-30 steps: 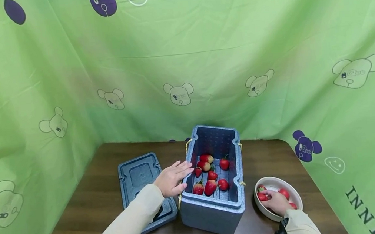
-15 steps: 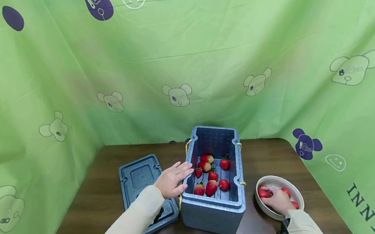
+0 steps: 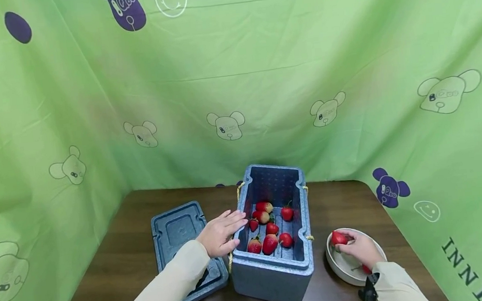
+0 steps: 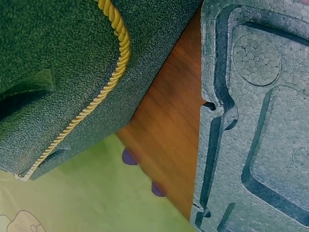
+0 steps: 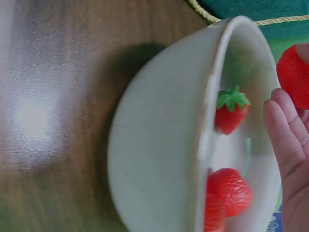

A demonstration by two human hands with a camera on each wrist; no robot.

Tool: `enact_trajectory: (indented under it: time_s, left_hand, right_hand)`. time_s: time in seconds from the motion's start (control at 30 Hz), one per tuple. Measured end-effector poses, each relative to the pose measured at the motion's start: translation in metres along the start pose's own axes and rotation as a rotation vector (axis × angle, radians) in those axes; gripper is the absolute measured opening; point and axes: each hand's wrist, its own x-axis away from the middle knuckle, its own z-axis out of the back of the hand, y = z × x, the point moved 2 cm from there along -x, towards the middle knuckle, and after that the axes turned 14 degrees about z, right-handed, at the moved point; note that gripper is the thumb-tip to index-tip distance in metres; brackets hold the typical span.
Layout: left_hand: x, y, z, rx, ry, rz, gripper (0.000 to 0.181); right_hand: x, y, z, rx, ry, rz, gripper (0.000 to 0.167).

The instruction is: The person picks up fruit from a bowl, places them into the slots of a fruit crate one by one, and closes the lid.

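"What sort of place is this?"

"A makeshift cloth booth, by the look of it; whether inside a home, lab or office, I can't tell."

"What shows it?"

"Creased green cloth (image 3: 232, 51) (printed with cartoon animal heads (image 3: 226, 127), rather cheerful ones) hangs from nine o'clock through twelve to three, around a dark wood-grain counter (image 3: 335, 199). Letters (image 3: 458, 260) run down the cloth at four o'clock, and a black device (image 3: 368, 291) sits by a sleeve (image 3: 401, 287) at five."
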Motion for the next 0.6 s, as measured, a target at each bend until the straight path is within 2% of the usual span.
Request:
enact_trajectory:
  time_s: [0.17,0.3,0.4,0.5,0.6]
  left_hand:
    - [0.000,0.000,-0.003,-0.044,0.063,-0.049,0.078]
    - [0.002,0.001,-0.008,-0.063,0.113,-0.092,0.075]
    - [0.003,0.001,-0.008,-0.061,0.126,-0.098,0.074]
    - [0.001,0.000,-0.005,-0.063,0.103,-0.087,0.076]
    - [-0.006,-0.001,0.006,-0.112,-0.027,-0.057,0.055]
  right_hand:
    - [-0.008,-0.016,0.012,0.024,-0.026,-0.022,0.047]
    - [-0.016,-0.030,0.023,0.070,-0.012,0.034,0.047]
    - [-0.025,-0.039,0.026,0.093,0.014,0.071,0.047]
    - [-0.039,-0.049,0.027,0.085,0.046,0.097,0.047]
    - [-0.057,-0.063,0.026,0.078,0.080,0.125,0.046]
